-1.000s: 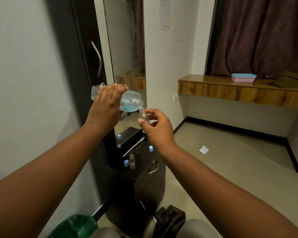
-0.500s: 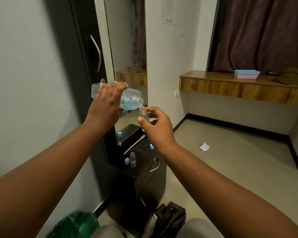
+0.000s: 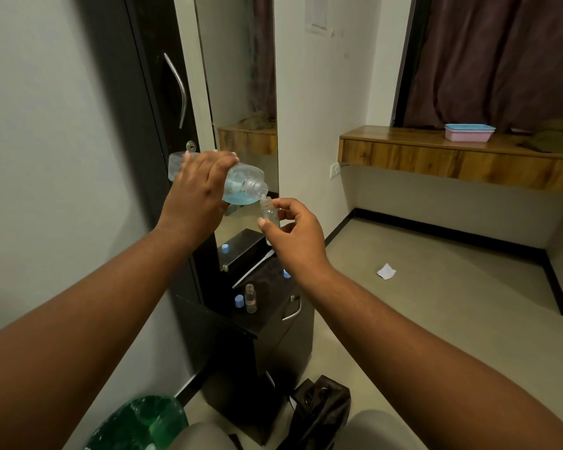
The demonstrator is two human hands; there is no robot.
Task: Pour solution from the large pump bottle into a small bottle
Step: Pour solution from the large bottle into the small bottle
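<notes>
While my left hand (image 3: 197, 193) grips the large pump bottle (image 3: 241, 185) tipped near-horizontal, neck pointing right, its mouth sits just above the open neck of the small bottle (image 3: 268, 213), pinched upright by my right hand (image 3: 294, 233). Alignment governs the pour.

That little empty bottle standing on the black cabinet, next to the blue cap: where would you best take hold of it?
Grip the spare small bottle around its straight middle, with thumb and fingers on opposite sides. It stands upright and open-mouthed, so I would come from the right or from above. The blue cap sits close on its left, and the cabinet top looks freer on the other side.
</notes>
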